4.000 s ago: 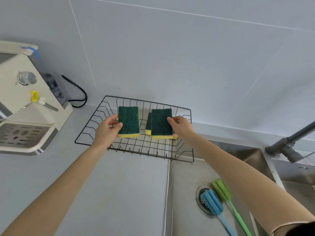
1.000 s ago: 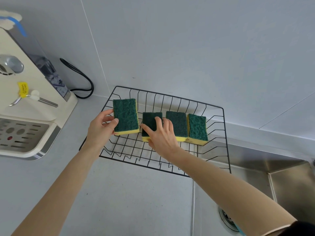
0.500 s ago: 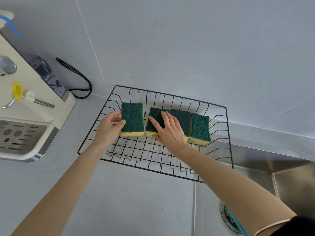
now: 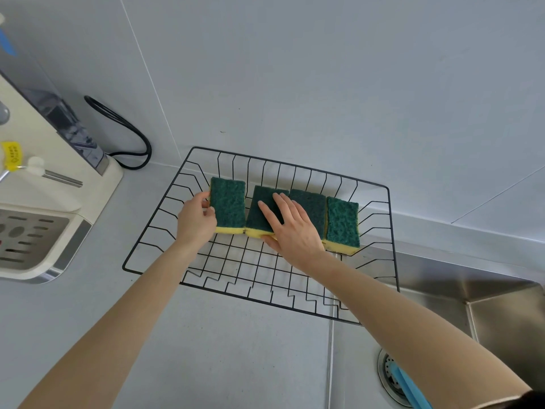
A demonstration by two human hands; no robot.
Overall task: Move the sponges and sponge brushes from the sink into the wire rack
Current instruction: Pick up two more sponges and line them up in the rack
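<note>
Four green-and-yellow sponges are lined up in the wire rack (image 4: pixel 165 222). The leftmost sponge (image 4: pixel 228 206) is pinched by the left hand (image 4: pixel 196 221). The second sponge (image 4: pixel 264 208) is pressed under the flat, spread right hand (image 4: pixel 290 228).

Wire rack (image 4: pixel 392 231) front half bare, open from above. Back row filled by four sponges (image 4: pixel 342 222) side by side, both hands on them. Table (image 4: pixel 236 349) in front free. Cream appliance (image 4: pixel 59 202) and black cable (image 4: pixel 129 134) block the left; wall close behind rack.
</note>
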